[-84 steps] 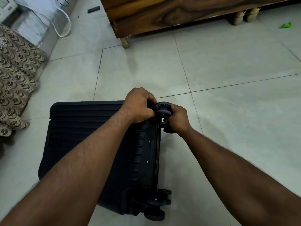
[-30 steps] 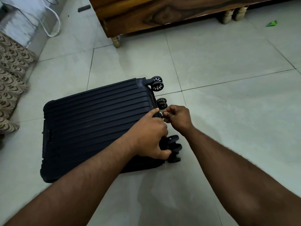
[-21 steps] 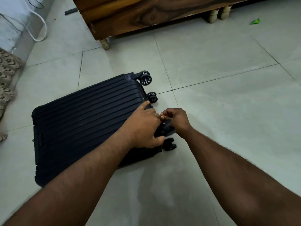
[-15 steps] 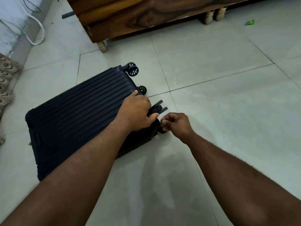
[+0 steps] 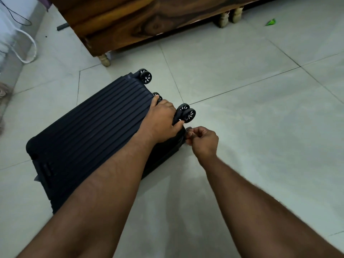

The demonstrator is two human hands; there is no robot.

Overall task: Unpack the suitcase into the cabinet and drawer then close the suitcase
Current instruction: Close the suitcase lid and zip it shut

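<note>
A dark blue ribbed hard-shell suitcase (image 5: 89, 131) lies flat and closed on the tiled floor, its wheels (image 5: 186, 114) pointing to the right. My left hand (image 5: 160, 123) grips the wheel-end corner of the shell, thumb hooked over the edge below a wheel. My right hand (image 5: 202, 140) sits just right of that corner and pinches the small zipper pull (image 5: 187, 131) at the seam. The lower wheels are hidden behind my hands and arm.
A wooden cabinet (image 5: 141, 21) on short turned legs stands at the back. A white cable (image 5: 28, 53) loops on the floor at the left by the wall. A small green scrap (image 5: 270, 22) lies at the far right. Bare tiles stretch to the right.
The suitcase has turned so its wheel end points further right and up. My right hand has carried the zipper pull along the wheel end towards the near corner, my left hand following.
</note>
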